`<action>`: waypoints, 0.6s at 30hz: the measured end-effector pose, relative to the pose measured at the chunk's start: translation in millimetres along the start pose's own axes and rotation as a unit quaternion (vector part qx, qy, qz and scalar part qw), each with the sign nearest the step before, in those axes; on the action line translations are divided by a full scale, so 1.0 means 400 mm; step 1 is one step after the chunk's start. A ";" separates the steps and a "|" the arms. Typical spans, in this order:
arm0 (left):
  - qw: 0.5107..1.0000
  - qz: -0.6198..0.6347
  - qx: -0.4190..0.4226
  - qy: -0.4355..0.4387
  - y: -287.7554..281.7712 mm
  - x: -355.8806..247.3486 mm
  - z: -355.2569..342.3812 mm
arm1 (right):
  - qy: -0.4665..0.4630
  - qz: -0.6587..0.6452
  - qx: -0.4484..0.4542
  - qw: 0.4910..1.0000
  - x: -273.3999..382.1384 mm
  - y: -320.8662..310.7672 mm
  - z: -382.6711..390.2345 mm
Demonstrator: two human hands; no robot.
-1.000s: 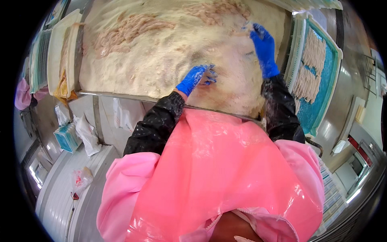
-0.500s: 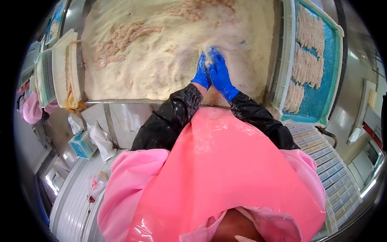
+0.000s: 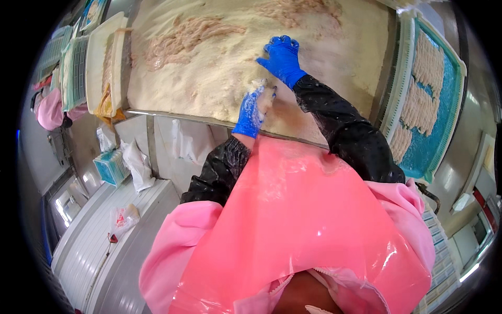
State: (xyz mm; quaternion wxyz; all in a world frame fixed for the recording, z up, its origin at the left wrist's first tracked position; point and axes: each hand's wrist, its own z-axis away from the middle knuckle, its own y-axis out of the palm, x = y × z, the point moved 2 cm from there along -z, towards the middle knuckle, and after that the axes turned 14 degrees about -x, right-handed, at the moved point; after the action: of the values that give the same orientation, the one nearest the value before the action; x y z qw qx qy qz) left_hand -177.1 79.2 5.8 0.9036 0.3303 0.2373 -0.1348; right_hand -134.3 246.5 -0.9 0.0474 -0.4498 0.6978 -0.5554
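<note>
My left hand (image 3: 249, 111), in a blue glove caked with pale crumbs, is closed near the front edge of the crumb bed (image 3: 209, 94). Between its fingers a crumb-coated strip of meat (image 3: 266, 98) shows in part. Farther off and to the right, my right hand (image 3: 284, 58) is held over the crumbs, fingers bent and thumb stretched out to the left, with nothing visible in it. Heaps of raw pinkish meat strips (image 3: 183, 41) lie on the crumbs at the far left, and another meat heap (image 3: 303, 11) lies at the far edge.
At right stands a blue tray (image 3: 418, 152) with rows of coated strips (image 3: 420, 107). A white bin (image 3: 98, 68) and stacked crates (image 3: 76, 70) flank the left. A metal rim (image 3: 183, 119) borders the crumb bed, close to my apron. White bags (image 3: 137, 167) hang below it.
My hands were pressed together over the crumbs and have parted. The left has come nearer to me, with the coated strip; the right has reached farther out. The whole view has shifted and turned slightly.
</note>
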 end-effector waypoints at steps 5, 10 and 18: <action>0.837 -0.370 -0.105 0.388 -0.003 -0.086 0.029 | 0.177 -0.415 -0.008 0.893 -0.076 0.064 0.026; 0.932 -0.141 -0.095 0.319 0.038 -0.120 0.011 | 0.390 -0.518 0.105 0.754 -0.075 -0.126 0.033; 0.910 0.373 0.121 -0.132 0.124 -0.039 -0.060 | 0.323 -0.488 0.004 0.811 -0.033 -0.299 0.076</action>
State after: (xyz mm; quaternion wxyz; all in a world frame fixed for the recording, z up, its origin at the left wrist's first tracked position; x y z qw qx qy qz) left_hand -178.6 133.4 24.4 0.8644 0.4804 -0.0432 0.1422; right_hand -40.6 235.8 80.0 -0.4563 -0.5253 0.3591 -0.6220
